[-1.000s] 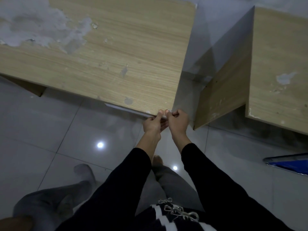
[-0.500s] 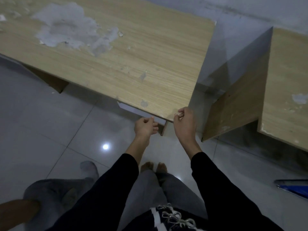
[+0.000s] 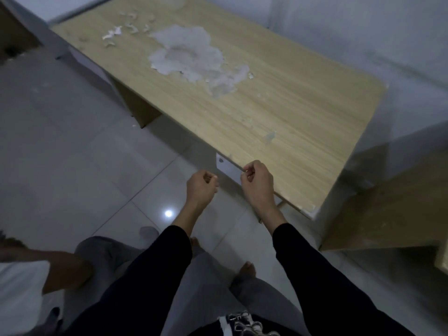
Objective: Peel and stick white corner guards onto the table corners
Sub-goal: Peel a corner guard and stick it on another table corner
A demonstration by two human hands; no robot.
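floor (image 3: 72, 141): grey tiles; left and bottom of frame
table (image 3: 291, 112): wooden top; upper centre to right; pale peeled patch (image 3: 189, 57) at top centre
second table (image 3: 400, 202): right edge of frame; just beside the first
sleeves (image 3: 150, 275): black; bottom centre
right hand (image 3: 258, 184): centre, at the table's near edge; fingers curled, thumb and forefinger tips together; cannot tell if anything is pinched
left hand (image 3: 202, 187): just left of the right hand, over the floor; fingers curled in a loose fist, nothing visible in it
corner guard (image 3: 311, 212): white; on the table's near corner, lower right of the right hand; apart from both hands
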